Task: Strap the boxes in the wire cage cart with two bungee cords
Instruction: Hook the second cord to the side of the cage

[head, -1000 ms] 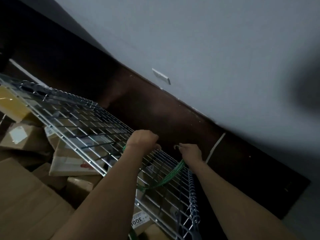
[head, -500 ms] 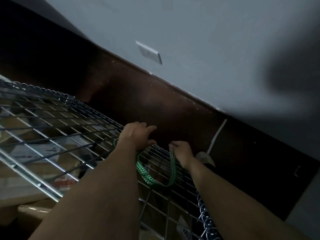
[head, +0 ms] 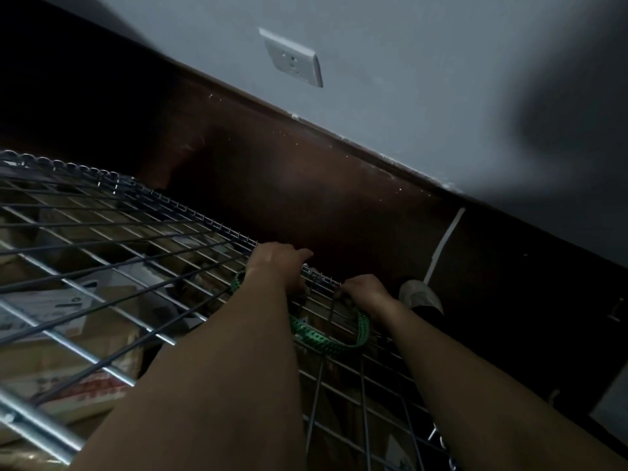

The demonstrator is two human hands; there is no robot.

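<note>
I read one green bungee cord (head: 323, 338) in play, sagging in a slack loop against a panel of the wire cage cart (head: 136, 229), between both wrists. Left hand (head: 277, 266) — fingers curled over the panel's far rim, the cord running beneath the wrist. Right hand (head: 365, 294), just to its right, is pinched closed on the cord's end at the mesh; the hook itself is hidden. The boxes (head: 51, 351) lie inside, near left, behind the grid. My assessment: this cord is not yet tensioned, and no second cord is in view — most of the strapping remains.
</note>
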